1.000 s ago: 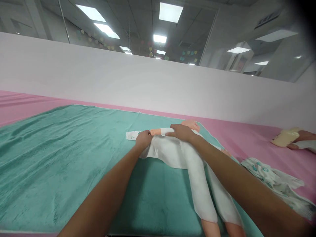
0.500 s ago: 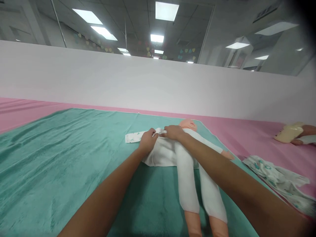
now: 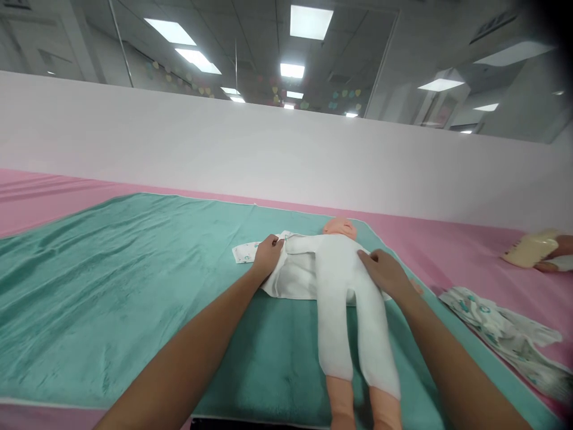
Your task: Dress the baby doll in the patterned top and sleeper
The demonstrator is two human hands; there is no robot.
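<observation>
A baby doll (image 3: 341,280) in a white sleepsuit lies on its back on a teal blanket (image 3: 125,286), head away from me and bare feet towards me. My left hand (image 3: 267,255) is closed on the white printed garment (image 3: 286,276) spread under the doll's arm. My right hand (image 3: 385,272) rests on the other side of the doll's body, fingers curled against the sleepsuit.
The blanket covers a pink surface (image 3: 447,251) backed by a white partition. A crumpled printed cloth (image 3: 501,334) lies at the right. At the far right edge another person's hand (image 3: 559,248) is by a cream object (image 3: 530,249).
My right hand left the doll's arm near its shoulder and moved across to the doll's far side. The left hand stayed on the garment. The view shifted slightly.
</observation>
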